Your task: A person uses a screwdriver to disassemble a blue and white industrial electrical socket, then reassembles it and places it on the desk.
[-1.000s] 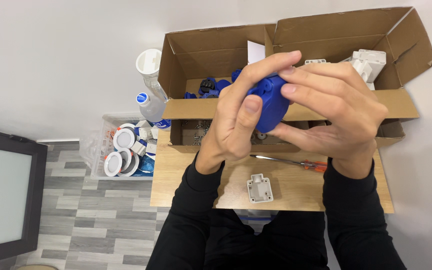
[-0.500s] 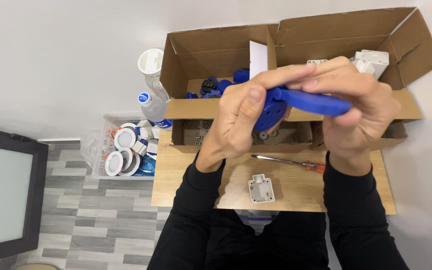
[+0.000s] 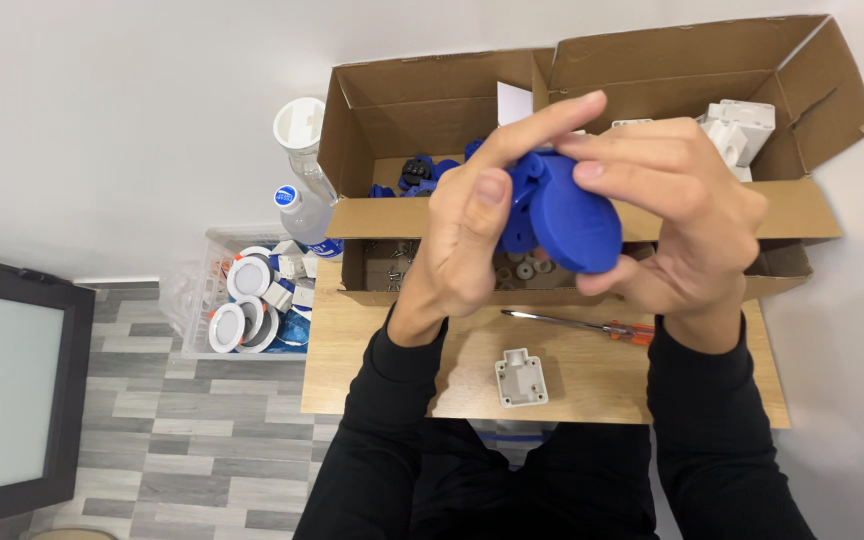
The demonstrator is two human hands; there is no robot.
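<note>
Rotated since half a second ago: blue plastic part [image 3: 564, 215] now shows its round face to camera. Left hand [image 3: 467, 245] and right hand [image 3: 667, 225] both closed on it, fingers curled, above the cardboard box [image 3: 432, 105]. Screwdriver [image 3: 577, 325] lies on the surface [image 3: 372, 370].

I hold a blue plastic part with a round, flat hinged lid [image 3: 564, 215] up in the centre of the frame, raised above the wooden table. Its lid is a smooth matte oval disc, tilted so its broad face turns toward the lower right. Behind the lid sits a chunkier blue body, mostly hidden by my fingers, so I can't tell its exact shape. My left hand [image 3: 472, 235] grips it from the left, my right hand [image 3: 672, 225] from the right.
</note>
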